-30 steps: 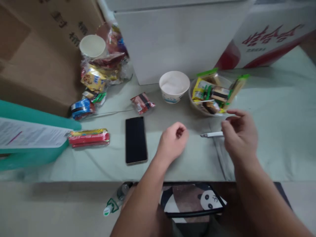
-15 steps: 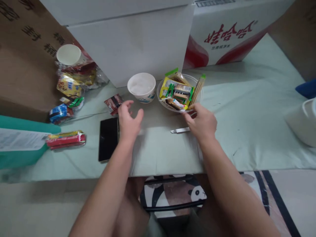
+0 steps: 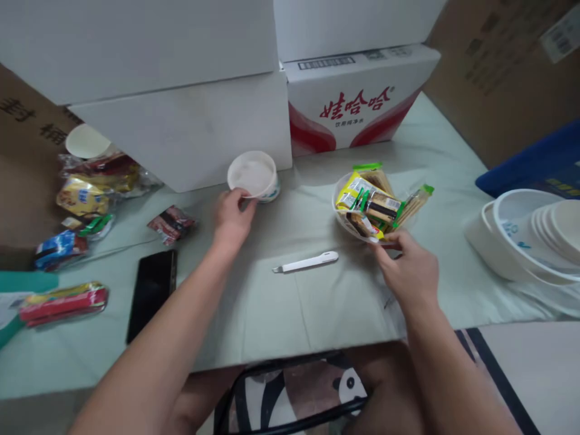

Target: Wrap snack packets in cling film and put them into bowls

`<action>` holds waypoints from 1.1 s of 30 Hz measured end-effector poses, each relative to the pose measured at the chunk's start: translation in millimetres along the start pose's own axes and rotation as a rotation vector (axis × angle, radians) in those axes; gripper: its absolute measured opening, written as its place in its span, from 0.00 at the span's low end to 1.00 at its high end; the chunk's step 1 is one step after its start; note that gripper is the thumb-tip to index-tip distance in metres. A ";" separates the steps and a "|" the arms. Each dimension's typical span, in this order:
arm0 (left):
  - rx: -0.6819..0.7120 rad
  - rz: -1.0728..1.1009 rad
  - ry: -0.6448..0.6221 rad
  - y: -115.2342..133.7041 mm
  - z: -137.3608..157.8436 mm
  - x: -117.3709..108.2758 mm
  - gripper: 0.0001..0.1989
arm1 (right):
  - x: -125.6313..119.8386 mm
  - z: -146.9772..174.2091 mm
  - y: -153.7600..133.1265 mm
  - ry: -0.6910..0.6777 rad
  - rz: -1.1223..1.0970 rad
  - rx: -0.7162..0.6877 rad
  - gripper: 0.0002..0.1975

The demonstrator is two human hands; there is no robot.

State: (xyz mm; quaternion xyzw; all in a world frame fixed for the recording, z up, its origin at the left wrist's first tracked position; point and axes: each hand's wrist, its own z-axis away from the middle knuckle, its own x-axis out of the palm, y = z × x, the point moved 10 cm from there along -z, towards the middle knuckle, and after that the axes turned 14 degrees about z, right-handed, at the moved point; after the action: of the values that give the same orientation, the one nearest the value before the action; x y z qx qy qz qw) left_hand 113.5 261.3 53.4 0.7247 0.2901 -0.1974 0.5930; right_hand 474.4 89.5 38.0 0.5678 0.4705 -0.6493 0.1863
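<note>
My left hand [image 3: 233, 220] is closed at the near rim of a white paper cup [image 3: 270, 194] with a pale white content, its thumb and fingers pinching the edge. With my right hand [image 3: 410, 269] I grip the near rim of a clear plastic bowl [image 3: 341, 222]. Wrapped snacks [image 3: 378, 202] in yellow and green packaging fill the bowl, and some stick out over its side. Between my hands, nearer to me, a white utility knife [image 3: 308, 263] lies on the cloth with its blade tip pointing left. A dark red snack packet [image 3: 171, 224] lies left of my left hand.
A black phone [image 3: 151, 290] and a red-and-yellow packet [image 3: 66, 305] lie at left, below a pile of snack packets [image 3: 97, 187]. White cartons [image 3: 190, 127] stand along the back. White tubs [image 3: 489, 241] with stacked paper cups [image 3: 559, 226] are at right.
My right hand has slid the bowl of snacks to the right, away from the utility knife. My left hand has taken the paper cup's rim, and the cup sits further right. The view has shifted right.
</note>
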 end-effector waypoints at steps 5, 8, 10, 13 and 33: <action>0.115 0.091 -0.222 83.1 -15.8 95.8 0.06 | -9.4 -3.4 28.5 -0.027 -0.026 0.135 0.18; 0.133 0.158 -0.311 136.1 -39.3 154.5 0.07 | -16.0 -8.3 44.9 -0.016 -0.058 0.229 0.18; 0.139 0.147 -0.398 169.2 -55.3 194.0 0.06 | -19.3 -11.7 54.7 -0.002 -0.059 0.275 0.18; 0.192 0.115 -0.489 215.7 -73.2 242.8 0.08 | -18.9 -16.3 65.7 0.016 -0.085 0.305 0.17; -0.370 0.996 -0.751 224.6 -73.0 357.2 0.18 | 4.7 -54.7 58.6 0.152 -0.287 0.209 0.40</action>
State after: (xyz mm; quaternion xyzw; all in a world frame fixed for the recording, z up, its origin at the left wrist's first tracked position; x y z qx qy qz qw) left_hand 525.6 370.1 11.6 0.5400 -0.2784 -0.0856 0.7896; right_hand 549.3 107.3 15.0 0.5587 0.4894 -0.6696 -0.0043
